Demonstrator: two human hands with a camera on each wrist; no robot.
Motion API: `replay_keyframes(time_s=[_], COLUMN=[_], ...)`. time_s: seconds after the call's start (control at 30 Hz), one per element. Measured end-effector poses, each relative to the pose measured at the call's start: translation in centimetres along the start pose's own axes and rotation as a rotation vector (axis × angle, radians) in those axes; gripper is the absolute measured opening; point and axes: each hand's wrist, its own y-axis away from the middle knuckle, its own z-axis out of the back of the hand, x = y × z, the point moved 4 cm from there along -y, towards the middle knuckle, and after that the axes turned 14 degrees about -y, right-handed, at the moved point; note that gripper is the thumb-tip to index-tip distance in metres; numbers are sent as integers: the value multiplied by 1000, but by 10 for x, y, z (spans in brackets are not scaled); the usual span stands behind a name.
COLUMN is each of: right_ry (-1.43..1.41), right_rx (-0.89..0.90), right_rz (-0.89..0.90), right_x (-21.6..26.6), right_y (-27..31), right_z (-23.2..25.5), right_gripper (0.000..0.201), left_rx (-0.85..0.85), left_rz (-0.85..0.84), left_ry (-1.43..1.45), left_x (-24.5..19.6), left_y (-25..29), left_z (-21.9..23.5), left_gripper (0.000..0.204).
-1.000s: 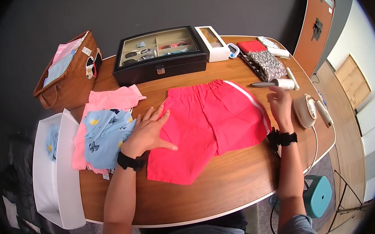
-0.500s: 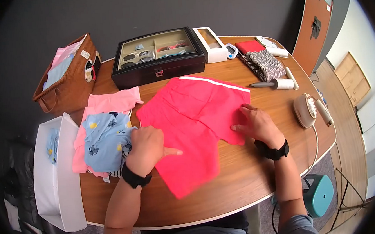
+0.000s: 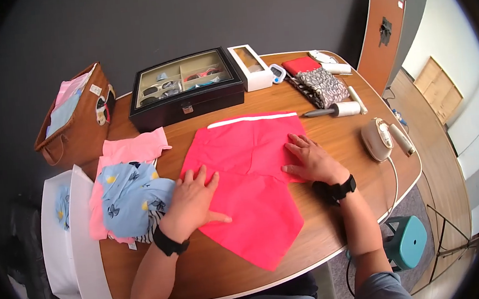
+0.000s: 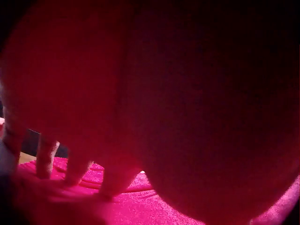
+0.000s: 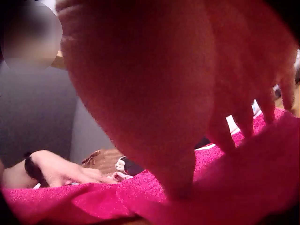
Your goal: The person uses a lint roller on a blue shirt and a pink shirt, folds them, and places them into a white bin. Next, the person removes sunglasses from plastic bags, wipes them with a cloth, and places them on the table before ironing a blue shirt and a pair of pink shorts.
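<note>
Bright red-pink shorts [image 3: 256, 215] lie on the wooden table with a white side stripe along their far edge. My left hand [image 3: 190, 207] rests on their left side, fingers spread and thumb out to the right. On the right part my right hand [image 3: 316, 163] lies with its fingers spread on the cloth. In the left wrist view the left hand [image 4: 93, 93] fills the frame, fingertips down on the pink fabric [image 4: 145, 206]. The right wrist view shows the right hand [image 5: 159, 84] with its fingertips touching the fabric [image 5: 98, 201].
Left: blue patterned clothing [image 3: 128, 197] on pink clothing [image 3: 138, 147], a white bin [image 3: 87, 246], a brown basket [image 3: 77, 125]. Back: a black glasses case [image 3: 163, 113], a white box [image 3: 258, 80], folded cloths [image 3: 324, 86]. Right: a lint roller [image 3: 346, 108], a corded handheld device [image 3: 375, 141].
The shorts have turned so their white stripe runs along the far edge. My right hand has come from beside the lint roller onto the cloth. The left hand, lifted with curled fingers midway, lies spread again.
</note>
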Motion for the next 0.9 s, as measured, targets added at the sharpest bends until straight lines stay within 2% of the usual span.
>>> replay_keyframes(time_s=[0.03,0.1,0.17,0.2,0.27,0.3,0.33,0.4,0.43,0.47,0.5,0.53,0.6,0.67,0.7,0.77,0.9], right_ry=[-46,-83,-313,-353,-353,-360,-323,-214,-114,-60,-26,28,78,133,130,101,159], right_rx=[-39,-84,-349,-398,-413,-429,-469,-453,-431,-401,-395,-388,-374,-536,-535,-737,-769], right_rz=[27,52,-56,-117,-128,-142,-50,-17,15,-97,-217,-292,-373,-427,-428,-371,-294], right_x=[-8,-22,-42,-58,-86,-100,-102,-114,-113,-105,-98,-93,-92,-92,-90,-77,-33], right_y=[-3,-9,-14,-17,-20,-22,-23,-23,-21,-19,-17,-15,-10,-6,-5,2,4], right_z=[3,11,29,32,35,36,37,36,36,38,39,42,38,41,40,50,49], right_gripper=[62,60,55,52,49,47,41,39,36,32,33,29,25,17,17,20,24], left_rx=[-8,110,28,35,35,-87,-207,-198,-182,-184,-105,-23,1,32,34,178,193], left_rz=[-4,-51,-44,-48,-53,-85,-119,-132,-141,-152,-112,-70,-25,59,59,169,211], left_ry=[2,237,270,332,395,321,247,230,211,220,218,213,190,135,134,149,148], left_x=[0,2,9,12,17,19,19,19,19,19,20,21,21,24,23,26,26], left_y=[0,0,-2,-3,-5,-6,-6,-4,-4,-4,-4,-2,0,2,3,6,9], left_z=[5,5,-4,-9,-16,-14,-11,-13,-14,-14,-18,-22,-23,-25,-22,-20,-27], left_gripper=[83,79,73,69,66,65,65,68,71,71,76,81,84,97,97,107,118])
